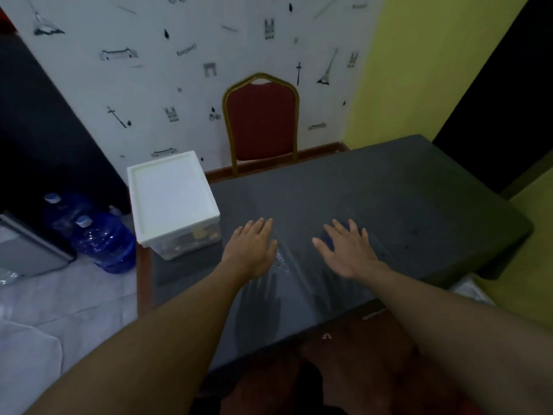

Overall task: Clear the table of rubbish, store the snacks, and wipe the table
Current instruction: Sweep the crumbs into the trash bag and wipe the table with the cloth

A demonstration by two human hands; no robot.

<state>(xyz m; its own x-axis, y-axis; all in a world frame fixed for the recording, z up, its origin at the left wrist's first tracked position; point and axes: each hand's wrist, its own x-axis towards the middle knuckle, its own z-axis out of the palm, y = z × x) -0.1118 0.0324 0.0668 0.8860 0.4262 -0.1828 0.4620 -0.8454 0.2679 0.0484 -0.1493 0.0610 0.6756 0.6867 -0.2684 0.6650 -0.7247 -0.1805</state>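
A table under a dark grey cloth fills the middle of the view. Both my hands are stretched out over it with straight, spread fingers and hold nothing. My left hand hovers near the table's left part, my right hand a little to its right. A clear storage box with a white lid stands shut on the table's left corner, with snack packets dimly visible through its wall. A small shiny patch lies on the cloth between my hands.
A red chair with a gold frame stands at the table's far side against the patterned wall. Two blue water bottles and a grey appliance are on the floor at the left. A yellow wall lies to the right.
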